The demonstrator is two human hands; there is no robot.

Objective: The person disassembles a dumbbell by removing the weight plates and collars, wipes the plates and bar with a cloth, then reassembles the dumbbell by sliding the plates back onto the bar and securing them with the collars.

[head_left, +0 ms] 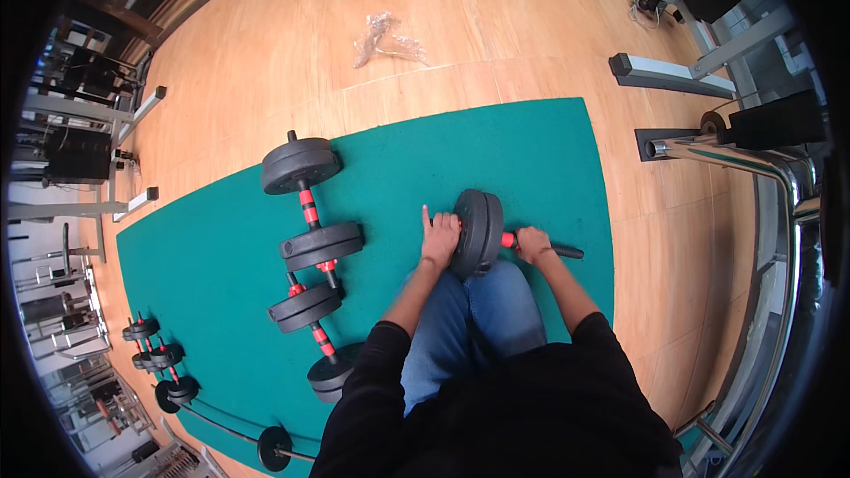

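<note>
A person sits on a green mat (531,150), left hand (439,239) pressed flat against stacked black plates (478,232), right hand (532,242) wrapped around the bar (565,251); the bar's far end is bare, while two assembled dumbbells (310,204) lie left of the plates

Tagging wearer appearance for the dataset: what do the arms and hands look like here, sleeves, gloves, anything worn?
Both arms wear black sleeves pushed up to about the elbow, leaving the forearms bare. The left hand and right hand are bare: no gloves, and no watch, ring or wristband that can be made out at this size. The sleeves look plain, with no visible markings. Blue jeans show below.
</note>
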